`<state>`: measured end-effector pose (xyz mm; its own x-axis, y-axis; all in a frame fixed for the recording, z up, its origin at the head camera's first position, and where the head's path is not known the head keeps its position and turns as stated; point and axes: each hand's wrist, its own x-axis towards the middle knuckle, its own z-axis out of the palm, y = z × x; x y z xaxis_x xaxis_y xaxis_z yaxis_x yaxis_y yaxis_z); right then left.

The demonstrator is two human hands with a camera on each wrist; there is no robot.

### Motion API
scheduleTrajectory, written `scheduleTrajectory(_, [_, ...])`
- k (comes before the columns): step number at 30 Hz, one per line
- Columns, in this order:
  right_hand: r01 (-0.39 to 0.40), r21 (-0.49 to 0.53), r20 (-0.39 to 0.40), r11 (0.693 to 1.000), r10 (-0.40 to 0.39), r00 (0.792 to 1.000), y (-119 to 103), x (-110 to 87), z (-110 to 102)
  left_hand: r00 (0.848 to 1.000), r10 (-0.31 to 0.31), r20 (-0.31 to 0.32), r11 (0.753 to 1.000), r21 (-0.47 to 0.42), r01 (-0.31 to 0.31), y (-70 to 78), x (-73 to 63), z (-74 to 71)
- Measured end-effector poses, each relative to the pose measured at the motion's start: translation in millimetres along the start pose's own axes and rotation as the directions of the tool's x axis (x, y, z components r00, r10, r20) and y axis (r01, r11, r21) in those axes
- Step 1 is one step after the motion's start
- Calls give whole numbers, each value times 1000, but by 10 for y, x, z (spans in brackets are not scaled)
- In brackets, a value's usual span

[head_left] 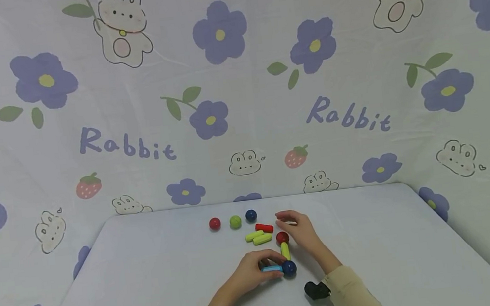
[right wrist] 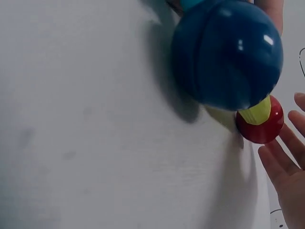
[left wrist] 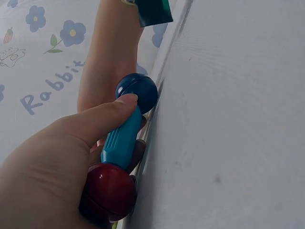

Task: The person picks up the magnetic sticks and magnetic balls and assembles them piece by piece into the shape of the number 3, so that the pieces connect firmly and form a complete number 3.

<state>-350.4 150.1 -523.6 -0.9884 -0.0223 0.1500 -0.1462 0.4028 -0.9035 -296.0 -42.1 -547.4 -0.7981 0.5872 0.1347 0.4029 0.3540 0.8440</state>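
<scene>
My left hand grips a light-blue rod between thumb and fingers. A dark blue ball sits on one end of it. At the rod's other end, a red ball shows by the palm in the left wrist view; the hand hides it in the head view. From the dark blue ball a yellow-green rod runs away to another red ball. Beside that ball is my right hand, fingers loosely spread and holding nothing; whether they touch it I cannot tell.
Behind the hands lie a red rod and two yellow-green rods. Farther back stand a red ball, a green ball and a dark blue ball. The white table ends at a patterned cloth.
</scene>
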Motion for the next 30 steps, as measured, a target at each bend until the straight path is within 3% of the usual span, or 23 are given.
scheduleTrajectory(11, [21,3,118,1000,-21,993,-36,197,21,1000,8,2,1000,-10,-8,25,-3,-12])
scheduleTrajectory(19, [-72,64,224,995,56,973,-30,281,33,1000,5,6,1000,-28,-5,18,-27,-10])
scheduleTrajectory(23, [-85,42,267,996,70,961,-48,297,46,1000,3,8,999,-33,-2,4,-30,-2])
scheduleTrajectory(30, [-37,-6,322,999,37,946,-96,320,49,1000,8,8,999,-37,-8,11,-36,-5])
